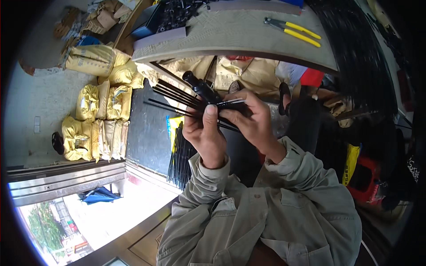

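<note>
Thin straight black rods (pixel 175 94): lay in the hands, well clear of the counter, fanned toward the upper left; their inner ends gathered beside the left thumb, their outer ends stuck out freely past the fingers.
Stubby black cylinder (pixel 202 86): slanted up and leftward just beyond the thumbs, its round end free, its lower end among the rods close to the fingers; whether it was joined to the rods could not be told.
Left hand (pixel 212 141): gripped the rods, thumb laid across them on the near side, the other fingers mostly hidden behind.
Right hand (pixel 256 116): came in from the right, thumb and bent forefinger closed on rod ends, just beside the left thumb.
Khaki cloth sleeves (pixel 296 162): were pushed back from both wrists.
Grey-topped counter (pixel 239 31): stood beyond the hands.
Yellow-handled metal pliers (pixel 301 34): lay on the counter, head to the left, handles spread.
Heap of small black parts (pixel 179 15): sat at the counter's far left.
Long black rods in a thick bundle (pixel 355 48): covered its right end.
Second bundle of slim black rods (pixel 181 155): showed below, near the left sleeve.
Yellow wrapped sacks (pixel 117 104): were stacked to the left.
</note>
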Motion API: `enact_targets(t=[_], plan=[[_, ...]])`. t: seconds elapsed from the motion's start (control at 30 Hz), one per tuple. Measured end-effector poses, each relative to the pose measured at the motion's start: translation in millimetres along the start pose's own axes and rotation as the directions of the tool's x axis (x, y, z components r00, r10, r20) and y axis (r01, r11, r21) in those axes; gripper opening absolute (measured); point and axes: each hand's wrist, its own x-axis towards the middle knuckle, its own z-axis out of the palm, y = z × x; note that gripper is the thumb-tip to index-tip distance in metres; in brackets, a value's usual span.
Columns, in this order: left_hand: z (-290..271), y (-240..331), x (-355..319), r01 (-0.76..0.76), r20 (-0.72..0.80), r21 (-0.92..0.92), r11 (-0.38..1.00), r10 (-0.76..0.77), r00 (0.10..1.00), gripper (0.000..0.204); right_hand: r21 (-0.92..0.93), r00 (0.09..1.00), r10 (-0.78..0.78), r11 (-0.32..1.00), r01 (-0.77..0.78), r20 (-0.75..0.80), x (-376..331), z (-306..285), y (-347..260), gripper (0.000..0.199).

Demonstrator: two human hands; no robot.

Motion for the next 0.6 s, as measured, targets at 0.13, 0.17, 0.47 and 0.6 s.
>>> enact_targets(t=[0.13,0.17,0.47,0.6], plan=[[-13.5,-0.2,-3.2,0.022,-0.075,-0.019,1.0,-0.024,0.997,0.025,0.075,0.99,0.113,0.99,-0.12,0.081,-6.8,9.8,11.8,0.014],[-17.5,-0.9,-4.7,0.024,-0.081,-0.015,1.0,-0.025,0.996,0.025,0.059,0.991,0.104,0.992,-0.109,0.09,-7.9,12.2,13.5,0.012],[-29.0,-3.0,-11.5,-0.023,-0.182,0.023,0.999,0.027,0.983,0.026,-0.146,0.977,0.138,0.983,-0.115,0.161,0.4,13.6,19.3,0.014],[-23.0,-6.6,-17.1,-0.031,-0.216,0.023,0.999,0.035,0.976,0.027,-0.06,0.94,0.222,0.975,-0.213,0.259,2.4,8.0,19.3,0.013]])
